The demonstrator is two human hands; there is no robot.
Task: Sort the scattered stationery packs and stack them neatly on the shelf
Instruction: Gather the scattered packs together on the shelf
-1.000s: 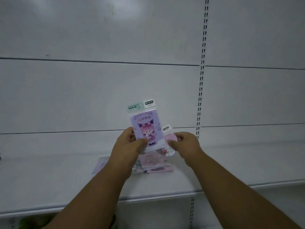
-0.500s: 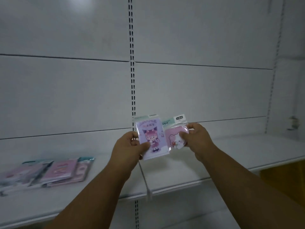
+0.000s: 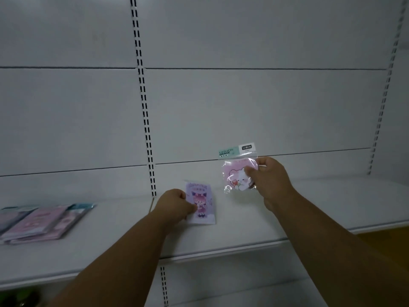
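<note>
My left hand (image 3: 173, 206) grips the left edge of a purple pack (image 3: 202, 202) printed with a pink-haired cartoon girl; the pack lies nearly flat on the white shelf (image 3: 243, 229), just right of the slotted upright. My right hand (image 3: 269, 177) pinches the right side of a clear-wrapped pink round pack (image 3: 235, 177) showing a white bear, with a green header card. That pack is held upright in the air above the shelf, to the right of the purple one.
A pile of pink and purple packs (image 3: 42, 220) lies on the shelf at the far left. The black-slotted upright (image 3: 145, 111) runs down the white back panel. A second upright (image 3: 385, 91) stands at the far right. An orange-brown surface (image 3: 389, 242) shows below the shelf's right end.
The two packs, held side by side in the air before, have parted. My left hand lowered the purple pack onto the shelf; my right hand carried the bear pack rightward. The view swung right.
</note>
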